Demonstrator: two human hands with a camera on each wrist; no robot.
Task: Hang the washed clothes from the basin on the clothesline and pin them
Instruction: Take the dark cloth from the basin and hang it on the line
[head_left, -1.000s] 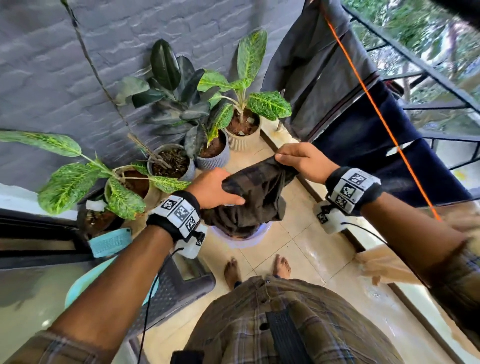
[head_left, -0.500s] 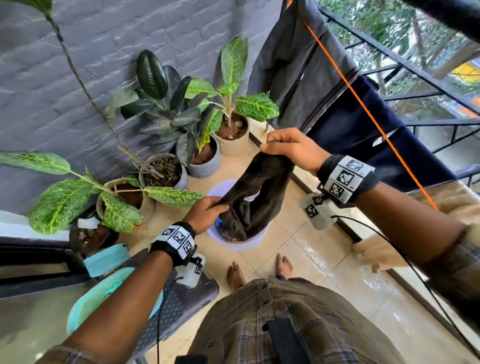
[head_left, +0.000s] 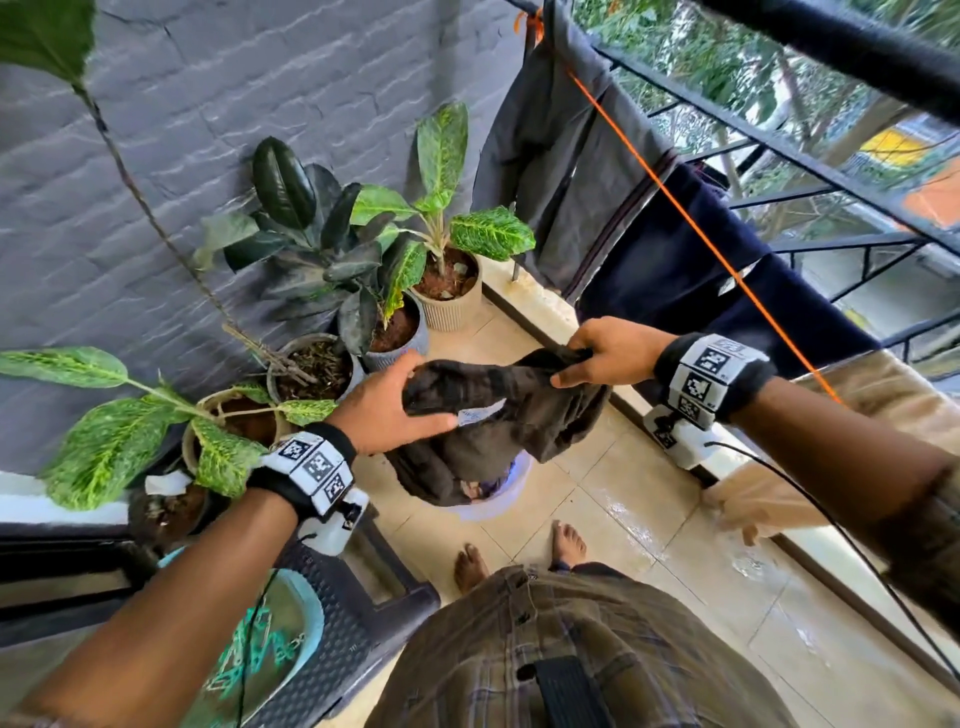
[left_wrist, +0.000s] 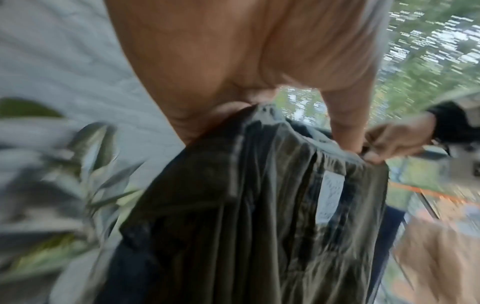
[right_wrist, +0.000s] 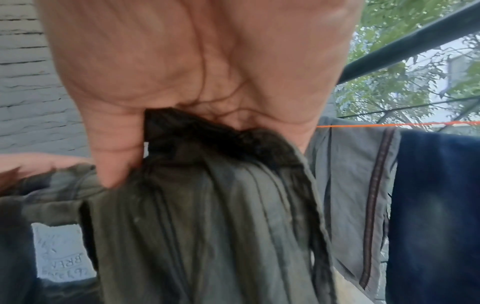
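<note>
Far left: potted plants (head_left: 332, 270) line the grey brick wall (head_left: 218, 104), and a teal tub (head_left: 270, 639) sits on a dark woven stool (head_left: 358, 613) by your left forearm. Your left hand (head_left: 384, 405) grips the left end of the dark wet garment (head_left: 498, 415), fingers over the top edge and thumb underneath; the left wrist view is blurred but shows fabric bunched at the fingers and a white label (left_wrist: 330, 197) sewn just below the top edge. The garment is stretched between your two hands, its top edge roughly level, and the rest hangs down in folds over the pale basin (head_left: 498, 504) on the tiled floor (head_left: 623, 493); can't tell whether the lower end touches the basin. Your bare feet (head_left: 519, 561) are just behind the basin. Your right hand (head_left: 613, 353) clamps the right end, fingers curled over a gathered wad of cloth, thumb (right_wrist: 114, 156) pressing on the near side. Right of that, the orange clothesline (head_left: 691, 223) runs diagonally along the black railing (head_left: 831, 171). It carries a grey cloth (head_left: 566, 176) and a navy cloth (head_left: 675, 270) side by side, with a tan cloth (head_left: 883, 405) near your right forearm. The held garment is below the line and well clear of it.
</note>
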